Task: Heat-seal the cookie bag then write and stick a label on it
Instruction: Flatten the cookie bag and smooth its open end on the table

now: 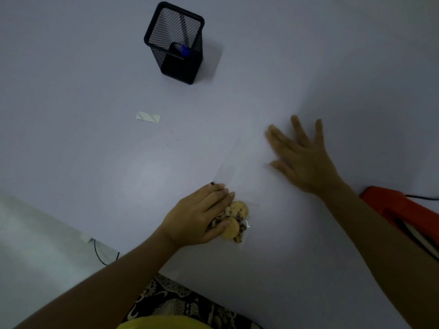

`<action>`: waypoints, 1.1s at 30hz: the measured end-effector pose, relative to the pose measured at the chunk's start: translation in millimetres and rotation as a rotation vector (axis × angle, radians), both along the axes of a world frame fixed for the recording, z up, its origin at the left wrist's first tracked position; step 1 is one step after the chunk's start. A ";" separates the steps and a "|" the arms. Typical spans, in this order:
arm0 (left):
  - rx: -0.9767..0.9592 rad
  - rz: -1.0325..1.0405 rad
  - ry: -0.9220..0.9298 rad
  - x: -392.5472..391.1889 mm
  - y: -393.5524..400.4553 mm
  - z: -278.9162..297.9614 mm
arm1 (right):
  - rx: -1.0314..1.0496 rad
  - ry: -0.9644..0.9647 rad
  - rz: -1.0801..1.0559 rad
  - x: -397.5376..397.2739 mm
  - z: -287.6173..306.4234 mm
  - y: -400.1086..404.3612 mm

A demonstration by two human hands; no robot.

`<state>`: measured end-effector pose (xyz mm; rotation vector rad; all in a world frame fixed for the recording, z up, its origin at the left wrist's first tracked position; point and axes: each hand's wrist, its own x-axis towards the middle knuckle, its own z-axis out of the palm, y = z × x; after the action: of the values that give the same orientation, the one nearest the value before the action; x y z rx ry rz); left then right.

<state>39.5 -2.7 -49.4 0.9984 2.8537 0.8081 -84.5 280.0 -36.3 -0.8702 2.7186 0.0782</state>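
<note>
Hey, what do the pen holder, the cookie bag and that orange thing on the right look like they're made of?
Pen holder: black metal mesh, judging by the fine see-through grid in its walls.
Cookie bag: thin clear plastic film, probably; the table shows through it and the cookies are plainly visible.
Orange device: looks like smooth painted metal or hard plastic; too dim and cropped to tell which.
</note>
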 end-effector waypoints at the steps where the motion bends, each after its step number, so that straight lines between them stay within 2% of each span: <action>1: -0.004 0.003 0.001 -0.1 -0.1 0.2 | 0.014 0.005 -0.083 -5.1 0.3 7.1; 4: -0.012 0.007 -0.002 1.8 -1.3 -0.6 | 0.022 0.001 -0.259 -10.6 5.3 17.4; 7: -0.016 0.006 -0.011 4.4 -2.0 -1.4 | -0.030 0.030 -0.058 19.3 9.3 -4.4; 10: -0.020 0.008 0.000 3.9 -0.6 0.1 | -0.124 -0.051 0.187 69.1 6.7 -32.1; 12: -0.027 0.006 0.005 1.9 -0.4 1.3 | -0.121 -0.085 0.226 81.2 2.8 -28.5; 17: -0.040 0.010 -0.020 1.3 -2.1 3.0 | -0.113 -0.082 0.142 78.1 5.3 0.8; 21: -0.041 0.008 -0.025 3.0 0.1 3.5 | -0.178 -0.092 0.043 93.7 12.4 -18.5; 25: -0.053 0.011 -0.006 1.5 -1.5 4.9 | -0.172 -0.155 0.080 112.3 6.9 -42.7; 33: -0.057 0.004 -0.027 2.4 1.1 2.9 | -0.203 -0.127 0.064 143.3 9.6 2.1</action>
<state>42.0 -1.6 -46.5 0.9673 2.8397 0.7302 58.8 282.1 -26.6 -0.9819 2.6123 -0.2358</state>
